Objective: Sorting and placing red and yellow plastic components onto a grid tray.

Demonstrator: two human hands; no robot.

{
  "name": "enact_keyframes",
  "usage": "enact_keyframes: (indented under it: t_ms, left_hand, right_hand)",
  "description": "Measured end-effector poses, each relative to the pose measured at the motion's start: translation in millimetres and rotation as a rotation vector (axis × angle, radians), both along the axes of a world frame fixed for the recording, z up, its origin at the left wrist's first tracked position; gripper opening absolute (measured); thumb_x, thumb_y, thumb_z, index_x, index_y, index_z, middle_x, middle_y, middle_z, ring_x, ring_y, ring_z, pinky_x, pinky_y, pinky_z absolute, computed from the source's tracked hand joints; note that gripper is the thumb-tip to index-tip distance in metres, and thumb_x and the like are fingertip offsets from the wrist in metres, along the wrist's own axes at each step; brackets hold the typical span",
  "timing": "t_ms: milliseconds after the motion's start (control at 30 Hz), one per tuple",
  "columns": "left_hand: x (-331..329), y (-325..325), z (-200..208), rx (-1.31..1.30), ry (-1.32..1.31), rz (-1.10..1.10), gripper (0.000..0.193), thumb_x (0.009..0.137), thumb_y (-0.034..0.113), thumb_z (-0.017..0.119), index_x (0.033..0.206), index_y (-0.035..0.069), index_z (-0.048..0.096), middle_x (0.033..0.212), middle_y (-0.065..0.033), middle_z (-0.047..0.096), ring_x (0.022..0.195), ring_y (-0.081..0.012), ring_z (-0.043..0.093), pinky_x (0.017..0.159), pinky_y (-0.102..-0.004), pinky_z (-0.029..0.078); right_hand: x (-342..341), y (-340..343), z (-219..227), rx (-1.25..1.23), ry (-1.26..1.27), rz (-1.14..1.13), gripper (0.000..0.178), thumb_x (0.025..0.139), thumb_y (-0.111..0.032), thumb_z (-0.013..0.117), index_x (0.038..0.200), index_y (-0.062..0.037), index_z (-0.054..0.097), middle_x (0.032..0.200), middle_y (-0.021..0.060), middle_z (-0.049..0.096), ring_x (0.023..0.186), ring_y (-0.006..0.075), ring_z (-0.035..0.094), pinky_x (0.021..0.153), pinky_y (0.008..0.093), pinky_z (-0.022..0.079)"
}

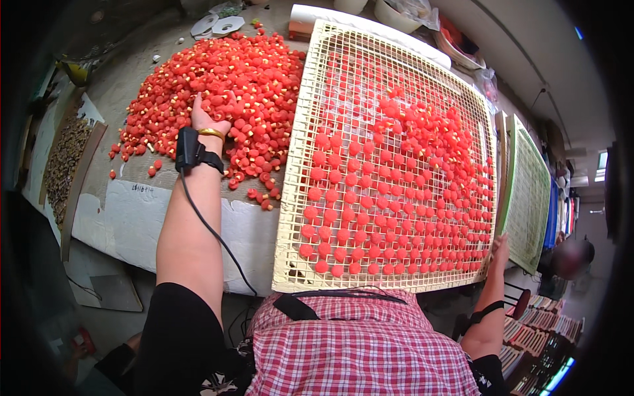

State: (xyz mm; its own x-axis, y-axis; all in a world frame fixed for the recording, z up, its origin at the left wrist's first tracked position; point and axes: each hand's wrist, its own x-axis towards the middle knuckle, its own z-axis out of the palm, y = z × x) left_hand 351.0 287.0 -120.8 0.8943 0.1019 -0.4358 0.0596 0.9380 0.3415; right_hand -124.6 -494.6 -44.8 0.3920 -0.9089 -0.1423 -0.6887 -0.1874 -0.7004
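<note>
A large heap of small red rounded pieces with short yellowish stems [257, 72] lies on the table. My left hand [210, 122] is at the middle of this heap, thumb stretched away from the fingers; some fingertips are hard to make out among the pieces. To the right rests a cream plastic grid tray [288, 218]. Red pieces sit in spaced rows, round tops up, over its near part, while a loose pile of red pieces [436, 132] covers its far right part. My right hand [500, 252] grips the tray's near right edge, its fingers partly hidden.
Another grid tray [526, 198] with a green edge stands to the right. A white roll [370, 25] lies behind the tray. White octagonal pieces [228, 25] and bowls [399, 16] are at the back. At far left, a board-edged bed [66, 165] holds small brownish bits.
</note>
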Motion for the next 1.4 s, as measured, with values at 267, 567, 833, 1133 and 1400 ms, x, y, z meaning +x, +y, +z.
enact_keyframes:
  t_ms: [267, 567, 833, 1133, 1400]
  left_hand:
    - [-18, 10, 32, -0.076, 0.069, -0.032, 0.045, 0.102, 0.033, 0.045, 0.135, 0.003, 0.051, 0.138, -0.0178, 0.055, 0.126, -0.0399, 0.053, 0.103, -0.0535, 0.050]
    - [-25, 6, 47, -0.282, -0.061, -0.085, 0.042, 0.101, 0.027, 0.046, 0.132, -0.002, 0.050, 0.128, -0.0207, 0.059, 0.109, -0.0383, 0.062, 0.100, -0.0542, 0.052]
    - [-34, -12, 71, -0.346, -0.139, -0.167, 0.039, 0.098, 0.022, 0.049, 0.132, 0.002, 0.050, 0.134, -0.0229, 0.054, 0.120, -0.0413, 0.054, 0.103, -0.0606, 0.047]
    - [-36, -17, 55, -0.434, -0.101, -0.202, 0.053, 0.095, 0.024, 0.057, 0.138, -0.003, 0.043, 0.131, -0.0224, 0.054, 0.118, -0.0346, 0.055, 0.097, -0.0467, 0.052]
    - [-44, -17, 53, -0.512, -0.096, -0.263, 0.058, 0.091, 0.023, 0.065, 0.139, -0.002, 0.042, 0.127, -0.0202, 0.056, 0.115, -0.0317, 0.057, 0.094, -0.0429, 0.053]
  right_hand:
    - [197, 258, 89, -0.161, -0.292, 0.743, 0.019, 0.098, -0.013, 0.061, 0.111, 0.0008, 0.066, 0.104, 0.0068, 0.068, 0.096, 0.0112, 0.063, 0.084, 0.0249, 0.050]
    - [326, 398, 79, -0.316, -0.005, 1.327, 0.024, 0.091, -0.020, 0.069, 0.111, -0.0074, 0.069, 0.099, 0.0103, 0.066, 0.086, 0.0255, 0.066, 0.077, 0.0378, 0.053]
    - [345, 410, 77, -0.389, 0.275, 1.369, 0.029, 0.091, -0.022, 0.068, 0.112, -0.0034, 0.063, 0.095, 0.0193, 0.070, 0.089, 0.0348, 0.068, 0.078, 0.0445, 0.053]
    - [345, 399, 86, -0.233, 0.088, 1.191, 0.025, 0.094, -0.016, 0.064, 0.114, -0.0022, 0.058, 0.089, 0.0192, 0.068, 0.079, 0.0287, 0.068, 0.073, 0.0408, 0.052]
    - [351, 422, 94, 0.228, -0.002, 1.198, 0.022, 0.101, -0.012, 0.057, 0.117, 0.0011, 0.062, 0.091, 0.0075, 0.069, 0.083, 0.0134, 0.064, 0.075, 0.0288, 0.053]
